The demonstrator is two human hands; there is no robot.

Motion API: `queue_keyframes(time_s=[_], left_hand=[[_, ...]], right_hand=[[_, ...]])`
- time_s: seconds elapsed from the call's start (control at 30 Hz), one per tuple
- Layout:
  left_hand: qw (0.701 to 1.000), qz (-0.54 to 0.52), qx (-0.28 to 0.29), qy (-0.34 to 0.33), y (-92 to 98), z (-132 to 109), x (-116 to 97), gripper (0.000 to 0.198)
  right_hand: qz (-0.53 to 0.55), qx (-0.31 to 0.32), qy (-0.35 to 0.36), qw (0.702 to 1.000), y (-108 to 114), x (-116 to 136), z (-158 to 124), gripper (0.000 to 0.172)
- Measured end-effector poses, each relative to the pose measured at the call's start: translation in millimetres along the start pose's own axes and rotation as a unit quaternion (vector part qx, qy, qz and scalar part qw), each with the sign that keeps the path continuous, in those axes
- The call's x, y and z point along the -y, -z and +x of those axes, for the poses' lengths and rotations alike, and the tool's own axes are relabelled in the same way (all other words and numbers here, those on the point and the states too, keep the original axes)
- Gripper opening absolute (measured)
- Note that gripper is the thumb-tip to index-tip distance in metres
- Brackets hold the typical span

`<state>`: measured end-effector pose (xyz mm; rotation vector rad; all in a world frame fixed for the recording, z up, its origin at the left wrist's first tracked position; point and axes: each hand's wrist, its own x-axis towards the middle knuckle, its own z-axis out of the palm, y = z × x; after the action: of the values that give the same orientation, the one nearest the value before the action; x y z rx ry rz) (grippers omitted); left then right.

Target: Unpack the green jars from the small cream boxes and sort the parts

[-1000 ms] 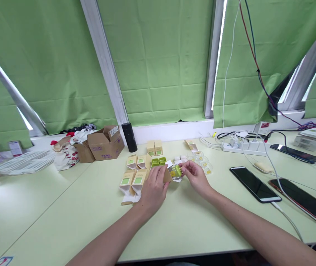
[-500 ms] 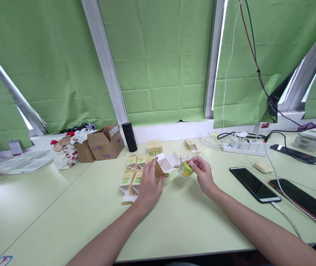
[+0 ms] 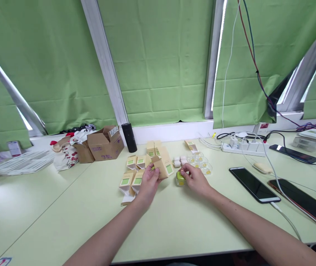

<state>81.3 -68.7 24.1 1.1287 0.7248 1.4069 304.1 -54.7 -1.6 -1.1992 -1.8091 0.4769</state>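
Observation:
My left hand (image 3: pixel 150 180) is closed on a small kraft cardboard box (image 3: pixel 160 168) with a green label patch, tilted above the table. My right hand (image 3: pixel 195 178) grips the top of a small clear jar with a green lid (image 3: pixel 180 178), which appears to be at table level. Left of my left hand stand several kraft boxes (image 3: pixel 126 180) with green patches, some with flaps open. Beyond my right hand lie small white pieces (image 3: pixel 177 162) and several clear jars (image 3: pixel 202 162) with yellow spots. Part of the held box is hidden by my fingers.
A black cylinder (image 3: pixel 129 137) and a brown carton (image 3: pixel 106 143) stand at the back left. On the right are a phone (image 3: pixel 255 184) on a cable, another dark phone (image 3: pixel 305 202) and a white power strip (image 3: pixel 245 147). A flat kraft box (image 3: pixel 192 146) lies at the back.
My left hand has turned the box so its label side shows instead of its open white flaps. My right hand has lowered the green-lidded jar slightly leftward, uncovering the white pieces and clear jars.

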Motion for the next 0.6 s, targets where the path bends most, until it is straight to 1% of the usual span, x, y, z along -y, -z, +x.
queue_keyframes(time_s=[0.13,0.23,0.33,0.4,0.53,0.6], left_hand=[[0.995,-0.086,0.012,0.038,-4.3,-4,-3,0.038],[0.991,-0.117,0.011,0.067,-6.0,-6,-6,0.03],[0.988,-0.127,0.01,0.09,-6.4,-6,-8,0.029],[0.987,-0.126,0.009,0.1,-6.8,-7,-9,0.03],[0.988,-0.114,0.01,0.106,-9.1,-8,-9,0.033],[0.989,-0.107,0.016,0.1,-11.0,-9,-8,0.035]], right_hand=[[-0.026,0.024,0.001,0.999,1,4,-1,0.013],[-0.033,0.034,-0.006,0.999,1,6,-1,0.013],[-0.042,0.021,0.006,0.999,2,7,-2,0.013],[-0.036,-0.003,0.027,0.999,3,9,-2,0.018],[0.016,-0.031,0.081,0.996,5,19,-1,0.024],[0.036,-0.036,0.087,0.995,4,25,-2,0.026]])
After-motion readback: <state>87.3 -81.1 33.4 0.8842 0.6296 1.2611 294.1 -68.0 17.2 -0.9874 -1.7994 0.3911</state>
